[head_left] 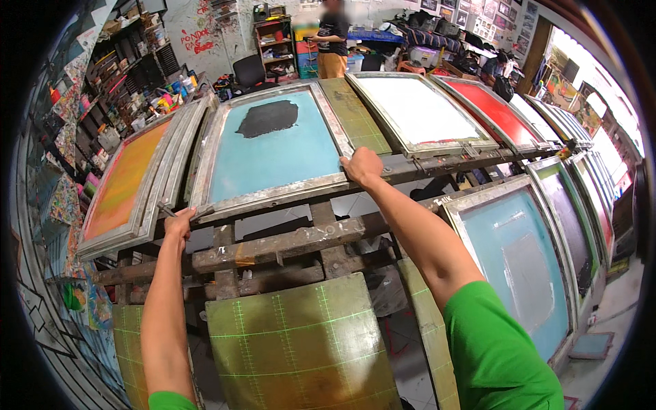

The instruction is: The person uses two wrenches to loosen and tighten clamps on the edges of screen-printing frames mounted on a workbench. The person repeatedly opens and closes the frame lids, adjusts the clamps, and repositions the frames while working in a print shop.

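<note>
Both my arms reach forward to a silkscreen frame (273, 194) with teal mesh and a black patch (268, 118) near its far end. My left hand (180, 224) is closed at the frame's near left corner, beside a short dark metal piece. At the near right corner, my right hand (362, 166) has its fingers curled over the edge. The screen lies on a dark metal rail (273, 247) structure, slightly tilted. What is under it is hidden.
Close in front is an olive board (294, 342) with green grid lines. Leftward are stacked screens, one with orange mesh (126, 181). To the right stand white (420, 106), red (488, 106) and another teal screen (519, 260). A person (333, 37) stands at the back; another is far right.
</note>
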Demonstrator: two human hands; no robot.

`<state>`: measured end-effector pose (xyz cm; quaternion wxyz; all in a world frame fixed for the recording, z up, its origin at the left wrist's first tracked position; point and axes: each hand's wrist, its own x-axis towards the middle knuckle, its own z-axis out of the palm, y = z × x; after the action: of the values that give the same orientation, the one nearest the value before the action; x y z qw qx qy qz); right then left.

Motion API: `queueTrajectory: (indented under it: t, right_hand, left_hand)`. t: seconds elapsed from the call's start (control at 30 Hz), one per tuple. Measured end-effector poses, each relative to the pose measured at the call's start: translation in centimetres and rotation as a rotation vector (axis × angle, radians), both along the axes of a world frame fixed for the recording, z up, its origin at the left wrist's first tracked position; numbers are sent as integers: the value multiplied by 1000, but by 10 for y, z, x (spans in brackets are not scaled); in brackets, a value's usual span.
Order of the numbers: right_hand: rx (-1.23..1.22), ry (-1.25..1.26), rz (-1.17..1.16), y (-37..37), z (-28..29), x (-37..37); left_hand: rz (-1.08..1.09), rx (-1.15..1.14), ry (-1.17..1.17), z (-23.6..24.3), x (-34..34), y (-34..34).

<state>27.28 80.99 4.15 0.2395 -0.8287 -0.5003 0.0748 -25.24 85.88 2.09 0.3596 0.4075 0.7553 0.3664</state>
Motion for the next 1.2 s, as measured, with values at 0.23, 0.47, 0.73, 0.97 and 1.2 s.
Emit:
queueTrajectory:
  t: [0.23, 0.47, 0.73, 0.97, 1.2]
  right_hand:
    - [569, -93, 149, -91, 12, 11]
    - [175, 395, 190, -444, 44, -71]
    - [-132, 384, -215, -765, 24, -106]
    - [-38, -43, -112, -823, -18, -70]
    - [34, -303, -18, -833, -34, -35]
  left_hand:
    - [-99, 308, 17, 16, 31, -82]
    - [-91, 101, -405, 72, 55, -416]
    - [-393, -162, -565, 46, 102, -667]
    - [-818, 248, 82, 52, 132, -736]
    - [-843, 194, 68, 93, 176, -797]
